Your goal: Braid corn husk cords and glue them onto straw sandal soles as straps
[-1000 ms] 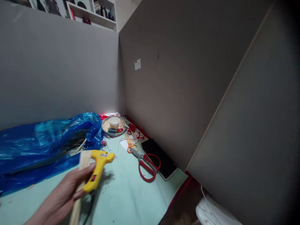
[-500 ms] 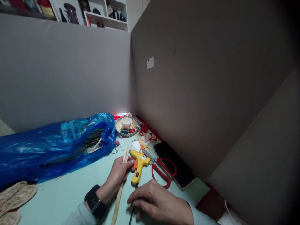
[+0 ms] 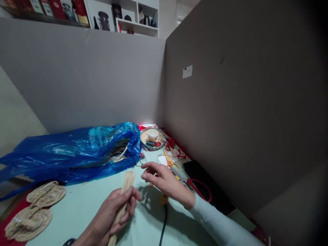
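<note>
My left hand (image 3: 119,208) is wrapped round a bundle of flat pale strips (image 3: 127,180), which stands up out of the fist and also shows below it. To its right, my right hand (image 3: 162,177) hovers over the table with bent, parted fingers and nothing between them. Beneath that hand and forearm lies a yellow glue gun (image 3: 164,199), mostly hidden, with its black cord (image 3: 164,225) running toward me. Large scissors with red handles (image 3: 201,188) lie partly covered by my right forearm. Orange-handled scissors (image 3: 172,162) rest just beyond my right hand.
A blue plastic bag (image 3: 69,150) of dark strips lies along the back left. Two woven pale pieces (image 3: 29,222) sit at the left edge. A round woven tray (image 3: 145,134) holds a white cup (image 3: 153,135). A black flat device (image 3: 215,191) lies beside the grey partition (image 3: 230,119).
My right hand has lifted from the cord and moved forward over the glue gun, its fingers now apart. My left hand, still gripping the strips, is nearer to me. The view has swung left.
</note>
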`<action>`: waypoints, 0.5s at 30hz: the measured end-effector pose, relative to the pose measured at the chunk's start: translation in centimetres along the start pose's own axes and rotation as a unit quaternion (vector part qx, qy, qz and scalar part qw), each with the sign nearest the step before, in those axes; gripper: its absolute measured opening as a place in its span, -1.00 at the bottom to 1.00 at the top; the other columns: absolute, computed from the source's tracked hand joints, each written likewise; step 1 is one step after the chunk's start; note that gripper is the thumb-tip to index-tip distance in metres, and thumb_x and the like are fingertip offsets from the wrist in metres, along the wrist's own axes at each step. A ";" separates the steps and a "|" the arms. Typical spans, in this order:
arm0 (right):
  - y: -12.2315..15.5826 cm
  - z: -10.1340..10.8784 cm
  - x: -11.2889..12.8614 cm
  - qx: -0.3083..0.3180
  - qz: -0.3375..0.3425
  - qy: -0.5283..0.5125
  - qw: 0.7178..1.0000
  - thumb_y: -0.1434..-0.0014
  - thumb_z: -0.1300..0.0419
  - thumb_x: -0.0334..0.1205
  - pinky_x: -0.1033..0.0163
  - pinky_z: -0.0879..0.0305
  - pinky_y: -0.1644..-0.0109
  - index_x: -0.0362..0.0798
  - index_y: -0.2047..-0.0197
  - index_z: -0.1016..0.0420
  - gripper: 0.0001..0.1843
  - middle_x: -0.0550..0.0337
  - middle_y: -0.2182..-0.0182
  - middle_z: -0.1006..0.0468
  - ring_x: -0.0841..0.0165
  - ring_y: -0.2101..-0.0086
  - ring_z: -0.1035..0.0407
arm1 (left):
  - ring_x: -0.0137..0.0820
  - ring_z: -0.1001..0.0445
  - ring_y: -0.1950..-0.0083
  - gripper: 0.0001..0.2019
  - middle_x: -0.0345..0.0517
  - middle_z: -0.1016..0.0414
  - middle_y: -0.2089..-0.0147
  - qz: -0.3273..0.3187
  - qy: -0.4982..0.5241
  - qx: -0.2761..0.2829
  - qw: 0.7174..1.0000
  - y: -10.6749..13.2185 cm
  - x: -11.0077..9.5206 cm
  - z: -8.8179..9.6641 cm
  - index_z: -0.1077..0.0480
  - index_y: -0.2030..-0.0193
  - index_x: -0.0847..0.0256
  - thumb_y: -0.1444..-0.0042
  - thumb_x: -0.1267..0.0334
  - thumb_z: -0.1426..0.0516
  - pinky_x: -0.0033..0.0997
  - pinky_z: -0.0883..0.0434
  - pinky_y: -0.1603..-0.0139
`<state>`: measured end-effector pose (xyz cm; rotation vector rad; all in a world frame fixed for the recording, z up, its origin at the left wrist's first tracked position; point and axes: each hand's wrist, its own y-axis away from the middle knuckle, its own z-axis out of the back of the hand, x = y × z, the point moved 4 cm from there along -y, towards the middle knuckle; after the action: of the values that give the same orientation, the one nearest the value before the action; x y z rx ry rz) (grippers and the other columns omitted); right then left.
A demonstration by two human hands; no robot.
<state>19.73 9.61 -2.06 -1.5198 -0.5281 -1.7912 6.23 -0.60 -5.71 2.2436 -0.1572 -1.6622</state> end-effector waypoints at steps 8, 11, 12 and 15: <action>-4.6 -3.8 -0.3 0.064 0.017 -0.145 0.987 -0.10 -0.26 -0.01 0.28 -0.22 0.30 -0.09 0.33 -0.45 -0.71 0.26 0.46 -0.40 0.42 0.44 -0.26 | -0.53 -0.27 0.59 -0.62 -0.18 -0.46 0.52 -0.060 0.016 -0.030 0.998 -1.1 -1.6 0.9 -0.54 0.40 0.30 0.06 -0.05 -0.36 -0.60 -0.23 0.66; -4.8 -3.5 -0.8 0.033 0.012 -0.144 0.989 -0.09 -0.28 -0.08 0.29 -0.12 0.35 -0.10 0.38 -0.43 -0.76 0.29 0.51 -0.35 0.44 0.47 -0.19 | -0.46 -0.41 0.42 -0.65 -0.21 -0.53 0.45 -0.109 0.002 -0.071 0.991 -1.9 -2.4 2.2 -0.55 0.38 0.25 0.16 0.04 -0.44 -0.57 -0.35 0.41; -4.8 -3.3 -1.0 0.022 0.010 -0.142 0.990 -0.08 -0.29 -0.12 0.30 -0.09 0.35 -0.11 0.39 -0.44 -0.77 0.30 0.52 -0.33 0.44 0.47 -0.16 | -0.45 -0.42 0.38 -0.66 -0.23 -0.54 0.44 -0.123 0.000 -0.083 0.989 -2.0 -2.7 2.5 -0.55 0.37 0.24 0.17 0.06 -0.46 -0.58 -0.35 0.37; -4.7 -2.7 -1.6 0.012 -0.002 -0.150 0.989 -0.06 -0.29 -0.17 0.29 -0.03 0.36 -0.13 0.39 -0.47 -0.81 0.30 0.53 -0.31 0.45 0.47 -0.11 | -0.41 -0.45 0.32 -0.72 -0.25 -0.57 0.40 -0.133 0.007 -0.097 0.986 -2.1 -2.9 3.2 -0.55 0.35 0.19 0.09 0.07 -0.42 -0.54 -0.36 0.29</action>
<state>14.57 11.20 -3.51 -1.7843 -0.6935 -1.5601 2.07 1.50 -4.59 2.2027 0.3089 -1.7078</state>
